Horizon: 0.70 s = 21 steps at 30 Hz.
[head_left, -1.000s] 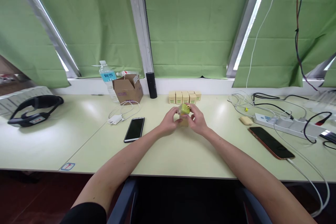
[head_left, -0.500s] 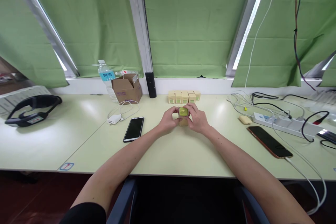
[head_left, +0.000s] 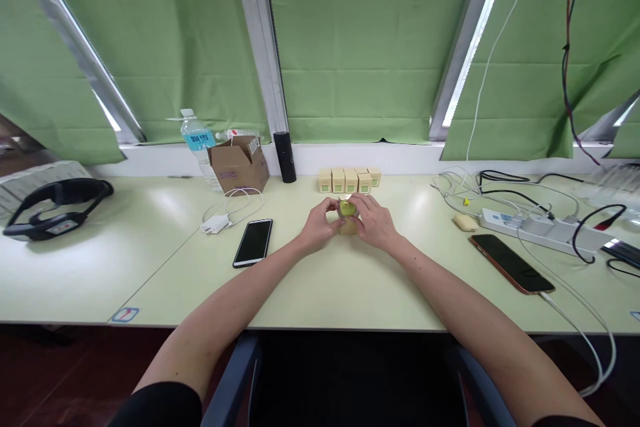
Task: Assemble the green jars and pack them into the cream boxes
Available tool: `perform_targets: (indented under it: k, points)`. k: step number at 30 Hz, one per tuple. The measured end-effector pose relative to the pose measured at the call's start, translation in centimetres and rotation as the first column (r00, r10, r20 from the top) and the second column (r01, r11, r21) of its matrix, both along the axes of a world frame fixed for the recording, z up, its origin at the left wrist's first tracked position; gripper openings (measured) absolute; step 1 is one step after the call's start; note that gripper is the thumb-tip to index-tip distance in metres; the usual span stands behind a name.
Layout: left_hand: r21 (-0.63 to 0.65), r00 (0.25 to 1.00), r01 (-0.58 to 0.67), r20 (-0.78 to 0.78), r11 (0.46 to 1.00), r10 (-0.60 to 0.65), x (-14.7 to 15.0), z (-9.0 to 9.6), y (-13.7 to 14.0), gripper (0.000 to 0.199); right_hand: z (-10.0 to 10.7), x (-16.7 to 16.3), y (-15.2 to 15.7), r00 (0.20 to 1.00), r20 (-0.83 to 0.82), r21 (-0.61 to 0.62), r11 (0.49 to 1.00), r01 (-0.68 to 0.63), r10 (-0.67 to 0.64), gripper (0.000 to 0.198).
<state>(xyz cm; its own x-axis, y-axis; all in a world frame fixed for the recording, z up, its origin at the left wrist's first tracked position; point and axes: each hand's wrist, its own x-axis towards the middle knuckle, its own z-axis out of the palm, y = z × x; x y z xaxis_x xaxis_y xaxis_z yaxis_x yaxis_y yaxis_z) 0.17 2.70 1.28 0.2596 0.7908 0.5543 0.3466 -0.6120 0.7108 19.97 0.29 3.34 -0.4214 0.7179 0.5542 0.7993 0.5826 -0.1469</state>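
A small rounded yellow-green item (head_left: 347, 208) sits at the top of a small light cardboard box (head_left: 349, 227), in the middle of the table. My left hand (head_left: 319, 227) pinches around their left side, thumb low and fingers high. From the right, my right hand (head_left: 375, 221) closes on the same item, its fingertips against the upper edge and its thumb near the box. My fingers cover part of both, so I cannot tell how deep the item sits in the box. Beyond my hands stands a row of several similar small boxes (head_left: 351, 181).
On the left lie a phone (head_left: 253, 243), a white charger (head_left: 216, 223), an open carton (head_left: 240, 167), a bottle (head_left: 199, 140), a black cylinder (head_left: 285, 157) and a black headset (head_left: 60, 210). To the right are a charging phone (head_left: 510, 263), a power strip (head_left: 545, 230) and a beige case (head_left: 465, 223).
The yellow-green item appears slightly lower between my fingers, and my right fingertips have shifted a little over it. The whole view has moved slightly.
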Motion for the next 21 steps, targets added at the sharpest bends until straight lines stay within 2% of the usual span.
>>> perform_targets:
  k: [4, 9, 21]
  points:
    - [0.003, 1.0, -0.002, -0.003, 1.0, 0.002, 0.0, 0.1, -0.1, 0.026, -0.3, 0.0, 0.1, 0.997, -0.06, -0.005, 0.999, -0.044, 0.043, 0.037]
    - [0.008, 1.0, 0.007, -0.011, 1.0, -0.007, -0.1, 0.1, -0.1, 0.025, -0.8, -0.5, 0.5, 0.98, -0.185, 0.001, 0.997, -0.077, 0.076, 0.022]
    - [0.02, 0.999, 0.018, -0.034, 1.0, -0.017, 0.1, 0.2, -0.5, 0.032, -1.6, -0.7, 1.6, 0.921, -0.373, -0.052, 0.993, 0.102, -0.114, 0.021]
